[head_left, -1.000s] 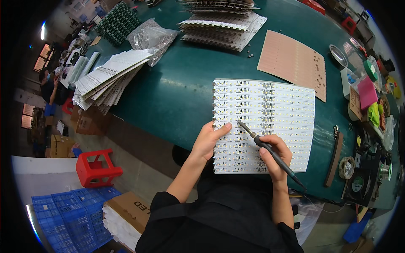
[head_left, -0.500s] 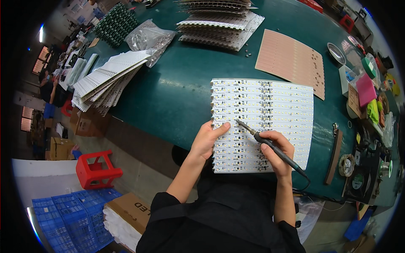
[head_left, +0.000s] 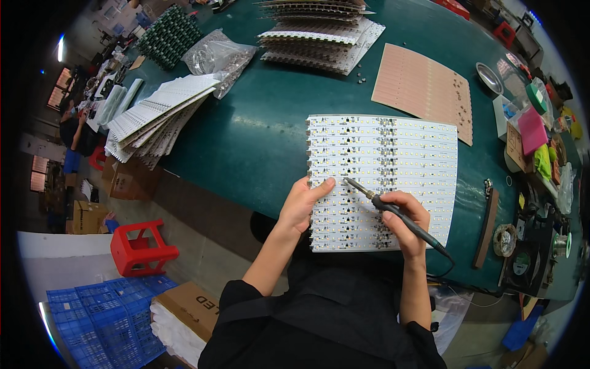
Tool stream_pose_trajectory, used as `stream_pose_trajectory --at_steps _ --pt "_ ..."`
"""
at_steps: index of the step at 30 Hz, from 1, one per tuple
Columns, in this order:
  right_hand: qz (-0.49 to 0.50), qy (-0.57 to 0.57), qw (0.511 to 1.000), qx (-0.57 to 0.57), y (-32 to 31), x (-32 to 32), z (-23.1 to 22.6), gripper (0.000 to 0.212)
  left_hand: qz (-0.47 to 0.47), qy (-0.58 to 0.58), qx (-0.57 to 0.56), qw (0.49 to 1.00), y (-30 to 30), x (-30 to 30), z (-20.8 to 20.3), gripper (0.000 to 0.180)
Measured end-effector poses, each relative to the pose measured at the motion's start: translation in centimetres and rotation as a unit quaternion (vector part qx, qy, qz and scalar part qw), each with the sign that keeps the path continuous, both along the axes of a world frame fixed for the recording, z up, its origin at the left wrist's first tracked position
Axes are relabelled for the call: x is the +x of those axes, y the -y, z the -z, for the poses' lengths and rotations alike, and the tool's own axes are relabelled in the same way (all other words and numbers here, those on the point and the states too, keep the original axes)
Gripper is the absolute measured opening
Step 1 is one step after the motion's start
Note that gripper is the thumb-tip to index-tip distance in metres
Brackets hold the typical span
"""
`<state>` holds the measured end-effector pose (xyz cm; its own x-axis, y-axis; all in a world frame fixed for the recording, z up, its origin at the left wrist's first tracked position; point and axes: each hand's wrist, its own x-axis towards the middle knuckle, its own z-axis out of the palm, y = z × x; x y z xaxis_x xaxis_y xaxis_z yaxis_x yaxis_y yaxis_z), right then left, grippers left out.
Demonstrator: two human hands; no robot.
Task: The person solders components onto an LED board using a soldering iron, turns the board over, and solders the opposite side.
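A white LED circuit board panel (head_left: 424,154), lined with rows of small components, lies at the table's near edge. My left hand (head_left: 301,202) grips its left edge, thumb on top and the other fingers hidden beneath. In my right hand (head_left: 407,222) is a soldering iron (head_left: 393,210), held like a pen over the panel. Its tip points up and left to a spot close to my left thumb; whether it touches the board I cannot tell. From the iron's rear end a dark cord curls down by the table edge.
A pinkish-brown panel (head_left: 418,83) with loose small parts lies beyond the board. Stacked panels (head_left: 319,43) stand at the back, more fanned panels (head_left: 157,114) at the left beside a plastic bag (head_left: 218,55). To the right are a brown bar (head_left: 486,229), solder spool (head_left: 561,246) and metal dish (head_left: 490,78).
The soldering iron's tip has shifted very slightly toward me along the board, my right hand moving with it. My left hand keeps its hold on the panel.
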<state>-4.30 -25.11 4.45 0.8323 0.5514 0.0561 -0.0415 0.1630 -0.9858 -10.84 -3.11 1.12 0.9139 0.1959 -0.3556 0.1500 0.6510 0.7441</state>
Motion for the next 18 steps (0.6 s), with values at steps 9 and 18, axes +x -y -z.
stream_pose_trajectory --at_steps 9,18 --pt "0.202 0.183 0.954 0.127 5.5 0.8 -2.1 0.037 -0.054 0.009 -0.045 0.998 -0.7 -0.1 0.2 0.037" --pt "0.333 0.178 0.925 -0.037 9.5 8.2 -4.2 0.03 -0.243 0.114 0.012 0.963 -11.4 -4.7 -2.6 0.05"
